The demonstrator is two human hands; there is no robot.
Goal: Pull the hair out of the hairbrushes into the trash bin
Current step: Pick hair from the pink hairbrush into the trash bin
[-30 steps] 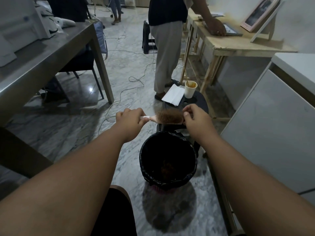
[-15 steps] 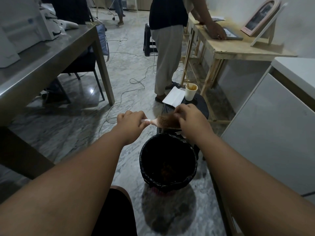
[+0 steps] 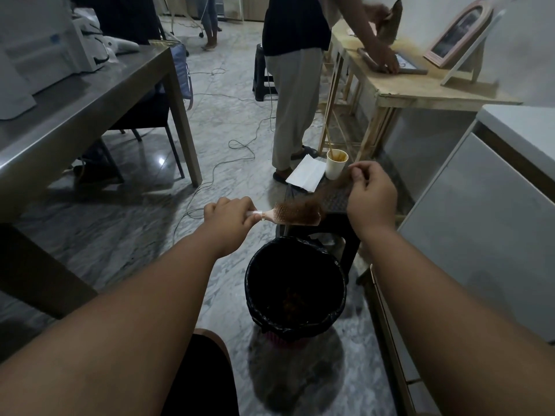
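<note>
My left hand (image 3: pixel 229 219) grips the pale pink handle of a hairbrush (image 3: pixel 295 216) held level above the far rim of the trash bin (image 3: pixel 295 288). Brown hair (image 3: pixel 329 189) stretches from the brush's bristles up and right to my right hand (image 3: pixel 371 195), whose fingertips pinch the strand's end. The bin is round, lined with a black bag, and holds some brown hair at its bottom.
A dark stool (image 3: pixel 336 205) behind the bin carries a paper cup (image 3: pixel 336 163) and a white paper (image 3: pixel 306 172). A person (image 3: pixel 292 85) stands at a wooden table (image 3: pixel 420 91). A steel table (image 3: pixel 81 103) is left, a white cabinet (image 3: pixel 480 223) right, cables (image 3: pixel 237 148) on the floor.
My right hand has lifted up and right from the brush head, drawing a strand of hair out of the bristles. The left hand keeps the brush steady.
</note>
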